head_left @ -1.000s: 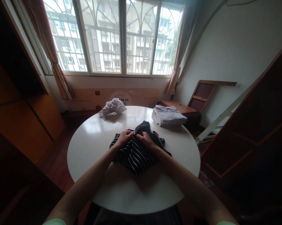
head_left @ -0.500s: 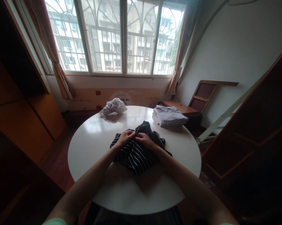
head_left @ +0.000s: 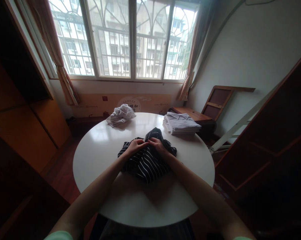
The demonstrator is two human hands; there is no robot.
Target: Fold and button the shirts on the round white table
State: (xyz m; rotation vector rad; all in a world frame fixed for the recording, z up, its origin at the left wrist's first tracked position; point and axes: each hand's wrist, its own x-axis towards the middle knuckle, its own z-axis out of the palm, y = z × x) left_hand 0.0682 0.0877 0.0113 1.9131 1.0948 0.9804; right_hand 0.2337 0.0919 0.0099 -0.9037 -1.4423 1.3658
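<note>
A black garment with thin white stripes [head_left: 151,165] lies bunched on the white round table [head_left: 92,166]. My left hand [head_left: 136,146] is closed on its upper part, with the fingertips pointing right. Close beside it, my right hand [head_left: 157,145] pinches the same cloth, and the fingertips of both hands nearly meet. Above the hands a fold of the garment stands up a little. Its lower part hangs loosely over the tabletop toward me. Which part of the garment the fingers hold is hard to make out.
At the table's far left sits a crumpled white cloth [head_left: 121,115]. A stack of folded white shirts [head_left: 181,123] lies at the far right. Beyond are a cardboard panel [head_left: 95,103], a wooden chair [head_left: 216,101] and a window. A dark wooden panel [head_left: 265,150] leans on the right.
Both hands have shifted slightly right along the cloth, the right one also a little upward. The garment's lower edge has drawn up a bit, and its right corner has pulled in.
</note>
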